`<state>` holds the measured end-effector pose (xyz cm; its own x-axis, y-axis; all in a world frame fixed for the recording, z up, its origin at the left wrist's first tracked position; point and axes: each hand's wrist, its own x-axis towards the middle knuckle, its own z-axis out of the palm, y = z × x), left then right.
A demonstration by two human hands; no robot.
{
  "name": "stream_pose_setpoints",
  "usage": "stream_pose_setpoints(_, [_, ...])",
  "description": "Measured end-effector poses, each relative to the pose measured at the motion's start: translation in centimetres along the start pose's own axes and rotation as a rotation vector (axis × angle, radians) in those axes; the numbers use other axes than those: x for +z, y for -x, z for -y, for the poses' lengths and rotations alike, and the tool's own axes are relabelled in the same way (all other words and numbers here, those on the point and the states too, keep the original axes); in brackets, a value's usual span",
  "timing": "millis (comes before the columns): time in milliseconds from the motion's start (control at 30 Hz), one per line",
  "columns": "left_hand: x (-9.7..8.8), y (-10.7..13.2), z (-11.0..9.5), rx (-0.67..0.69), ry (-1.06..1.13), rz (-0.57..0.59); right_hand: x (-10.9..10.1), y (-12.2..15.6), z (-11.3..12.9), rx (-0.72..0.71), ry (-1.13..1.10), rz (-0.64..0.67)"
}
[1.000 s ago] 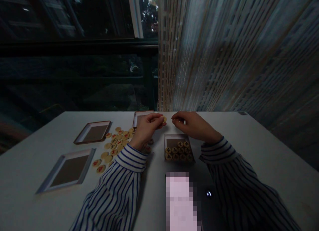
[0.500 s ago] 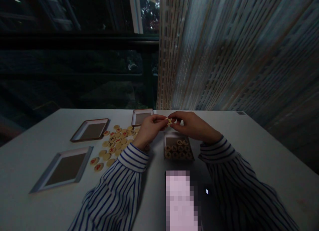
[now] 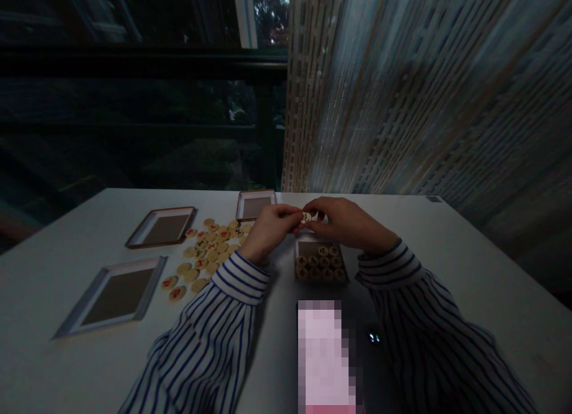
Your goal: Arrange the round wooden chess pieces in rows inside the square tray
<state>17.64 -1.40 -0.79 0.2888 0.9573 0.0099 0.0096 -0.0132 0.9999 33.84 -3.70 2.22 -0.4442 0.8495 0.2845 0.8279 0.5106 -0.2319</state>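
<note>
Over on the left, a grey-edged tray (image 3: 118,295) was parked on the white table (image 3: 58,253) with its brown base showing, and a brown-rimmed tray (image 3: 166,228) was set just behind it. Next along, a bunch of loose pieces (image 3: 210,246) was spread out, some marked red, some dark, some plain, with a smaller tray (image 3: 256,207) placed behind them. Then a round piece (image 3: 305,217) was pinched by the left hand (image 3: 273,228) between thumb and fingers, held up near the back edge of an open box (image 3: 306,248). A second ago a gap was left between the hands; now the piece's right side was met by the other fingers too. Its dark-marked face was turned toward the camera, and with that round outline, no long axis could really be picked out. In the box, ten dark-marked pieces (image 3: 314,262) were packed, two rows plus two behind. The right hand (image 3: 346,220) was curled in at the piece, though how firmly couldn't be told.
</note>
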Motion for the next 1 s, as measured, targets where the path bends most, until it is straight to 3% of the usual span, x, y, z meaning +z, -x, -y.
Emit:
stream_pose_setpoints(200, [0.1,-0.1,0.4,-0.013,-0.119,0.005,0.1,0.1,-0.1,0.001,0.066,0.073])
stream_pose_setpoints(500, [0.3,0.8,-0.9,-0.110,-0.308,0.036,0.1,0.3,-0.1,0.017,0.132,0.149])
stream_pose_setpoints(600, [0.0,0.2,0.1,-0.066,-0.349,0.083,0.1,0.3,-0.1,0.032,0.154,0.179])
stream_pose_setpoints(800, [-1.1,-0.4,1.4,0.120,-0.767,0.048,0.6,0.4,-0.5,0.071,0.221,0.269])
stream_pose_setpoints(1000, [-1.1,-0.1,1.4,0.151,-0.967,0.098,1.4,0.4,-1.1,0.095,0.269,0.390])
